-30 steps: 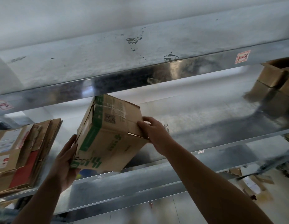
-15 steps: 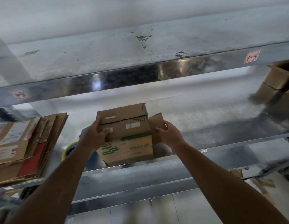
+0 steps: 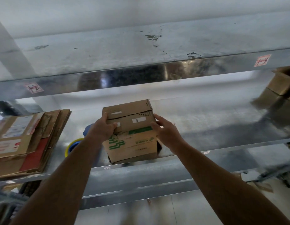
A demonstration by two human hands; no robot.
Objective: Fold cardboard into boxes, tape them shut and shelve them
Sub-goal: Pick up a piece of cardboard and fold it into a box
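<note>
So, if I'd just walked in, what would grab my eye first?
Dead centre is a cardboard box with green print, held between the left hand and the right hand at the front edge of a shiny metal shelf. To the left on that shelf lies a stack of flattened cardboard, and at the far right stand more brown boxes.

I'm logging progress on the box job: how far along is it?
Done: the cardboard box is folded, its top flaps down, and it seems to rest on the metal shelf. In hand: the left hand and right hand grip its upper sides. To do: letting go, and the stack of flat cardboard beside it awaits folding. Whether it is taped is unclear.
</note>
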